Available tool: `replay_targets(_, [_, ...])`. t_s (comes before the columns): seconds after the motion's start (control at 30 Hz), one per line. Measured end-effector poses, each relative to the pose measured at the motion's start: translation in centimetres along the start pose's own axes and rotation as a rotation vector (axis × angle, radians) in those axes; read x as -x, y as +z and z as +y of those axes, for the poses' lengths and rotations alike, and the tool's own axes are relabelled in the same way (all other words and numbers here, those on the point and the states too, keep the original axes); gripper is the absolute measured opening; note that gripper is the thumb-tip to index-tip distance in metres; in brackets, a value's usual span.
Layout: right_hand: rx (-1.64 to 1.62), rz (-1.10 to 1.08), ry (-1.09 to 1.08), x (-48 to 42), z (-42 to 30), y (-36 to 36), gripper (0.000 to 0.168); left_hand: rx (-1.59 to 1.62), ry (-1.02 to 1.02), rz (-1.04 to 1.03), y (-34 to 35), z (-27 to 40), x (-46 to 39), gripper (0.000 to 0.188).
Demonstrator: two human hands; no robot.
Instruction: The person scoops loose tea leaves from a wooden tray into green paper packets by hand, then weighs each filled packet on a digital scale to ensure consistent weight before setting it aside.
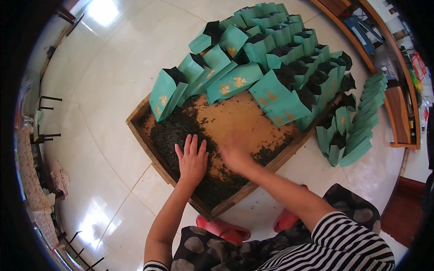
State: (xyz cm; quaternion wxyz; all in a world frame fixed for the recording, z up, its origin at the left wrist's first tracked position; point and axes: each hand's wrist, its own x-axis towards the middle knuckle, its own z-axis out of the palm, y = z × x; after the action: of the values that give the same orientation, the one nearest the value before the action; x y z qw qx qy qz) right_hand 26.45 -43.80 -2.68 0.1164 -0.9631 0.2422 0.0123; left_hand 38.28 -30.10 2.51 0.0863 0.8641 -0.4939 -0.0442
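In the head view, a shallow wooden tray [278,162] holds loose dark leaf-like material [169,142], heaped along its left side and near corner. My left hand [193,162] lies palm down on the heap with its fingers apart. To its right, over the tray's tan bottom, is my right hand [235,154], blurred, so its fingers are not clear. Green paper bags [234,81] with orange print and dark open tops stand or lean in rows over the far part of the tray. Dark material shows in the tops of several bags.
More green bags [368,108] stand in an overlapping row on the tiled floor right of the tray. A wooden shelf unit [395,67] with assorted items curves along the right edge. Black metal legs and cloth are at the far left. Red shoes [225,230] are by the tray's near corner.
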Motion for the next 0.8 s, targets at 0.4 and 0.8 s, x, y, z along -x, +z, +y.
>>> replay_targets(0.4, [0.218,-0.169,0.207,2.7,14.6,-9.0,0.032,0.221,0.333,-0.110,3.1,5.4,0.8,0.042])
replay_targets(0.8, [0.182,-0.704,0.078,2.5,8.9,-7.3,0.017,0.412,0.001,0.103,-1.1,1.6,2.0,0.031])
